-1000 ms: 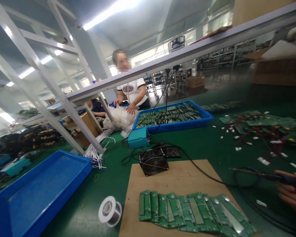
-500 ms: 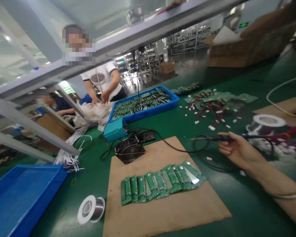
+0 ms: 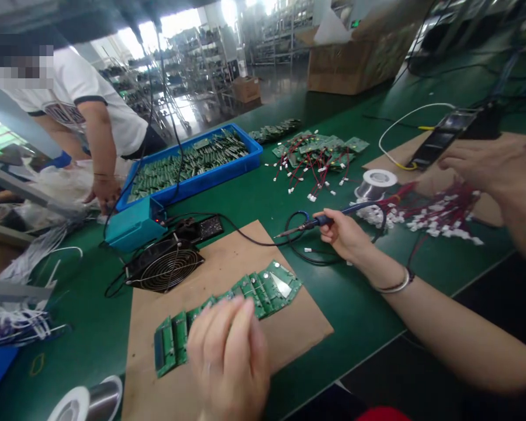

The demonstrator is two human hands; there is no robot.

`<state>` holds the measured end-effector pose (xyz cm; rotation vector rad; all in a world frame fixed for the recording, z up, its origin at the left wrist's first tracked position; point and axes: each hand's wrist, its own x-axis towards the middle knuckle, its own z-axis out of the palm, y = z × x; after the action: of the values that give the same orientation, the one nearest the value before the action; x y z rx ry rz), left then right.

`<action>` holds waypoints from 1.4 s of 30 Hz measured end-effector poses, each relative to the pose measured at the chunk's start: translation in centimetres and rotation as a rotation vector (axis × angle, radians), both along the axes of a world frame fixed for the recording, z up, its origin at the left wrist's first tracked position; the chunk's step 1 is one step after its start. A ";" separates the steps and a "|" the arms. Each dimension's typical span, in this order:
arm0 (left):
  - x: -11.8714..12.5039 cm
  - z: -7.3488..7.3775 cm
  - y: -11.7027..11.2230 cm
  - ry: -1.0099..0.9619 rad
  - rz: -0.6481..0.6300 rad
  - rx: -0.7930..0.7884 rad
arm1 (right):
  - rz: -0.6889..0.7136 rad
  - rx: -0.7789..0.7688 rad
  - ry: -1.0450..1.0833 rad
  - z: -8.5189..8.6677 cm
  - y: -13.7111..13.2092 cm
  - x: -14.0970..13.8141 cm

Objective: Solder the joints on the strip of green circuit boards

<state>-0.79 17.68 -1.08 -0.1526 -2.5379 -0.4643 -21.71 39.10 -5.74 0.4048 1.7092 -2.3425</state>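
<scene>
My right hand is closed around the handle of a soldering iron, its metal tip pointing left above the green tabletop. My left hand is closed, fingers curled together and slightly blurred, over the near side of a row of green circuit boards. Whatever it may hold is hidden under the fingers. The boards overlap on a brown cardboard sheet, and the left hand covers some of them. A pale triangular patch shows on the rightmost board.
A black fan and teal soldering station stand beyond the cardboard. A blue tray holds many boards. Solder spools, wired boards and white connectors lie around. Co-workers' hands are at right and left.
My left hand has come into view over the boards. The view has swung right, bringing in a co-worker's hand at the right. My right hand still holds the soldering iron.
</scene>
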 end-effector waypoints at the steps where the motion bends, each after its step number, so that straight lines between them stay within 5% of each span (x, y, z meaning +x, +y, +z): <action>1: -0.8 -0.5 0.1 0.010 0.033 -0.028 | -0.010 0.028 -0.002 -0.1 0.0 0.0; 8: -2.9 -2.7 -0.1 -0.094 0.024 -0.091 | 0.000 0.118 -0.045 0.0 -0.5 0.3; 13: -3.0 -2.9 0.1 -0.107 0.043 -0.080 | 0.025 0.136 -0.059 0.3 -0.6 0.4; 23: -4.1 -3.6 0.8 -0.103 0.021 0.200 | 0.097 0.157 -0.090 0.3 -0.7 0.4; 42: -5.2 -4.4 0.7 -0.108 0.070 0.218 | 0.168 0.244 -0.105 0.7 -1.4 0.4</action>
<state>-5.97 18.36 -5.49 0.0435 -2.5653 -0.7340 -21.33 37.68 -5.09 0.3992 1.9046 -1.9694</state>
